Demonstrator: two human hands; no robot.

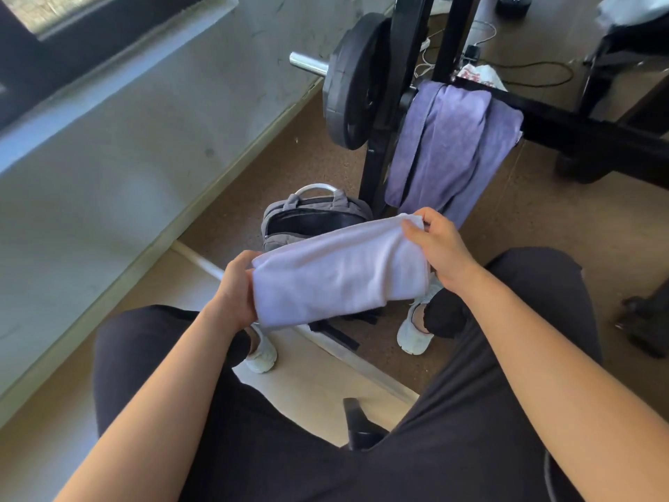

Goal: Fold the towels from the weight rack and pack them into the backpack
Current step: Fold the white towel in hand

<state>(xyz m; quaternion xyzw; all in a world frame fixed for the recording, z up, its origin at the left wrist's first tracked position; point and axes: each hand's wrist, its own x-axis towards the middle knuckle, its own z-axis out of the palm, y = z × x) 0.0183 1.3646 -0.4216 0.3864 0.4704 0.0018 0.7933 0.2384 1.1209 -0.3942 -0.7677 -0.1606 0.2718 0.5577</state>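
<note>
1. Black trousers (488, 411) on the seated person's thighs fill the bottom of the head view, and both bare forearms reach forward over them.
2. The left hand (235, 288) grips one short end of a folded white towel (340, 273), with its fingers curled round the edge.
3. The right hand (440, 248) pinches the other short end at its upper corner, thumb on top.
4. The towel is stretched between the hands in the air. Its long axis runs from lower left to upper right, so the right end sits farther from the body.
5. The grey backpack (311, 219) stands on the floor just beyond and below the towel, between the white shoes (414, 335). Its top is unzipped and its dark mouth faces up.
6. The mouth's long line seems roughly parallel to the towel's axis, though the towel hides the bag's near side.
7. The bag lies forward of both hands, roughly midway between them, so the towel probably needs to go forward and down.
8. A purple towel (449, 146) hangs over a bar of the weight rack (376, 168), beyond the right hand and beside a black weight plate (351, 85); it is not yet folded.
</note>
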